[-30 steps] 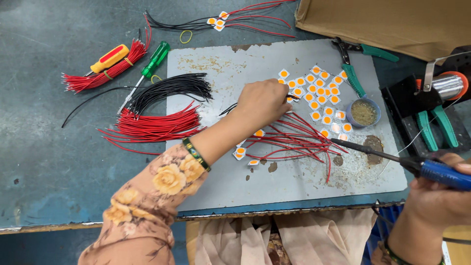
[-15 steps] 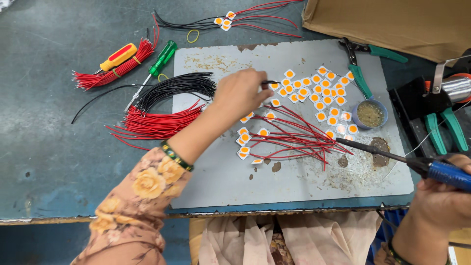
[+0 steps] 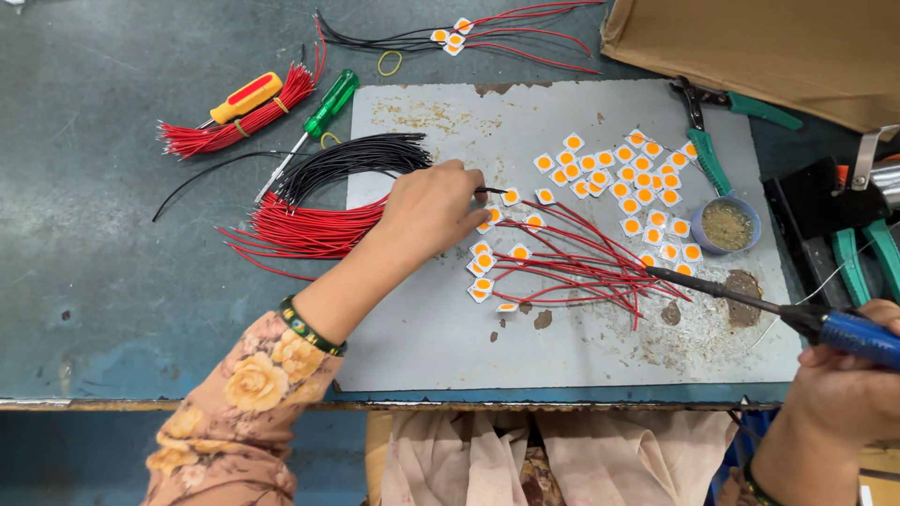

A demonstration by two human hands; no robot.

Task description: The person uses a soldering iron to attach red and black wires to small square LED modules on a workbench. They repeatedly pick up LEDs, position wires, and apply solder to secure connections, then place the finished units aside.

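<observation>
Screwdrivers (image 3: 281, 103), green pliers (image 3: 717, 126) and cardboard (image 3: 759, 42) lie about.

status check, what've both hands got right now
Left hand pinching a black wire by the chips. Right hand gripping soldering iron, tip over red leads. Nothing blocking.

Counts from my head view

I count two hands: left hand (image 3: 433, 212) and right hand (image 3: 848, 389). One soldering iron (image 3: 778, 309), one flux pot (image 3: 726, 225), one grey mat (image 3: 441, 328). Two screwdrivers: one yellow-red (image 3: 244, 97), one green (image 3: 323, 106). Three green-handled pliers: one (image 3: 705, 141) on the mat, two (image 3: 867, 253) at the right edge. Wire bundles: two red (image 3: 234, 126) (image 3: 314, 230), one black (image 3: 352, 159). One cardboard sheet (image 3: 778, 47), one yellow band (image 3: 389, 63). The small white-and-orange chips (image 3: 630, 190) I cannot count exactly; several dozen, some soldered to red leads (image 3: 581, 262).
</observation>
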